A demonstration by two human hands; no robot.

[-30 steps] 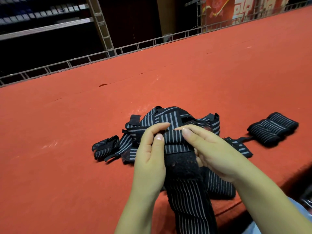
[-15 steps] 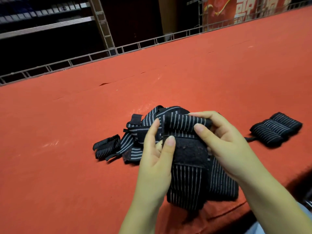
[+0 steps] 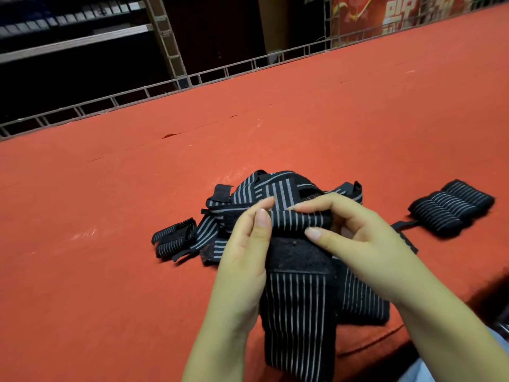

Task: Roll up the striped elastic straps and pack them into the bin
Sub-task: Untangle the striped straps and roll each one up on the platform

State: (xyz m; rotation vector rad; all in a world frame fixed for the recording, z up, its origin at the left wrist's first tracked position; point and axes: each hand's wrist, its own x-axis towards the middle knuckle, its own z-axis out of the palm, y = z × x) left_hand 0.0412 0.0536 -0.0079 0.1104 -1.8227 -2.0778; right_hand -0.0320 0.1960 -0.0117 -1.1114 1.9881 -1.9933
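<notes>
Left hand (image 3: 242,252) and right hand (image 3: 358,244) pinching a half-rolled strap (image 3: 300,219), loose strap pile (image 3: 264,188) just beyond the fingertips, rolled straps (image 3: 451,208) right of them, red table (image 3: 110,244)

surface: big red-orange felt-looking table cover (image 3: 115,285), takes up most of the frame, running from lower left up to the upper right corner

marks on it: a small dark tear (image 3: 170,135) left of centre in the upper half, plus a few pale scuffs (image 3: 85,233) at mid-left

far edge: a low metal rail (image 3: 192,78) made of little boxy segments, slanting from the left edge up to the top right

upper left: pretty dark back there, some shelving (image 3: 74,42) with a slanted metal upright (image 3: 165,37)

top right: a red banner (image 3: 366,15) with white patterning behind a wire grid, too blurry to read

bottom right corner: a bit of light blue fabric (image 3: 418,372), cut off by the frame
</notes>
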